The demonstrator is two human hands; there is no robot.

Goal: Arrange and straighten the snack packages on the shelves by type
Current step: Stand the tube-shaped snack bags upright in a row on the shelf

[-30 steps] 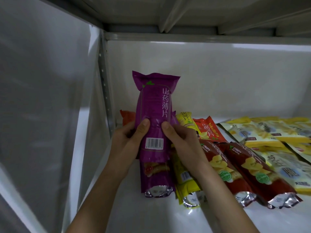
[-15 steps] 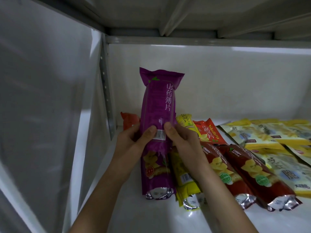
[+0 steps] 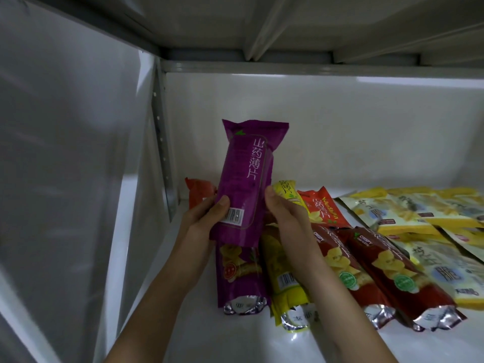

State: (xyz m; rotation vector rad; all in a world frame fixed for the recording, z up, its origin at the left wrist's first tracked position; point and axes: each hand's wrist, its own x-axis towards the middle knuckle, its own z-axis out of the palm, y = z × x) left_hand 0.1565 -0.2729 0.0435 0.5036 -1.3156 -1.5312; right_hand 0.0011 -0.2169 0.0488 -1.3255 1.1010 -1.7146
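Observation:
A tall purple snack pack (image 3: 246, 176) is held upright and slightly tilted above the white shelf (image 3: 183, 334). My left hand (image 3: 204, 221) grips its lower left edge by the barcode, and my right hand (image 3: 285, 218) holds its lower right edge. Under it another purple pack (image 3: 239, 279) lies flat, foil end toward me. Beside that lie a yellow pack (image 3: 282, 281) and two dark red packs (image 3: 337, 260) (image 3: 392, 273). An orange-red pack (image 3: 320, 208) sits further back.
Several pale yellow flat bags (image 3: 392, 216) are spread at the right. Another red pack (image 3: 200, 192) leans in the back left corner by the perforated upright (image 3: 162, 153). The shelf above (image 3: 288, 66) hangs low overhead, and a grey side wall closes the left.
The held purple pack has risen off the flat pack and tilted a little to the right, with both hands still on its lower part.

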